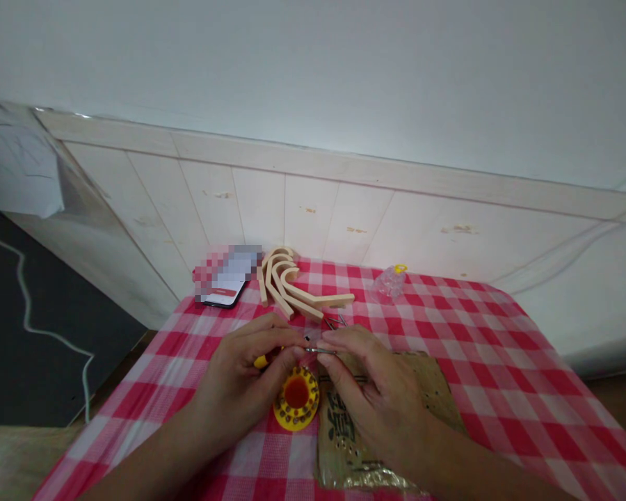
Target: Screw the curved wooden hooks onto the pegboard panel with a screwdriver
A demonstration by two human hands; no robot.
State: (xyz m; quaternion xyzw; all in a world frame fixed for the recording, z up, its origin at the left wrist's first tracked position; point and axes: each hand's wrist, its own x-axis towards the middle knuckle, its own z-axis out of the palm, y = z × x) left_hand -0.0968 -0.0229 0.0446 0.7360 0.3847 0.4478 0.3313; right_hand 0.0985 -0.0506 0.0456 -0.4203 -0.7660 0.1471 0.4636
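Head view: left hand (253,365) and right hand (380,379) face each other low over a checked desk (480,334), their fingertips almost meeting.
Metal rod (320,350): located in the narrow gap between the two grips; slender, close to level.
Rod axis: runs left to right, from the right grip toward the left grip, roughly in line with both fingertips.
Right hand grip: thumb and forefinger pinch the rod near its right end; this is the nearer hand.
Left hand grip: fingers drawn in, apparently closed round a yellow piece (261,361), mostly covered. Rod's left end lies at these fingertips; whether they touch it cannot be confirmed.
Round yellow holder (297,393): directly below the left fingertips, red in the middle, small metal pieces set around it.
Brown printed sheet (339,445): beneath the right hand, extending to both sides of it.
Loose metal pieces (343,320): just beyond the right fingertips.
Wooden arches (295,299): beyond the left grip, grouped together.
Phone (228,287): farther off, left of the arches.
Clear plastic bag (389,284): well beyond the right grip, yellow fastening at its top.
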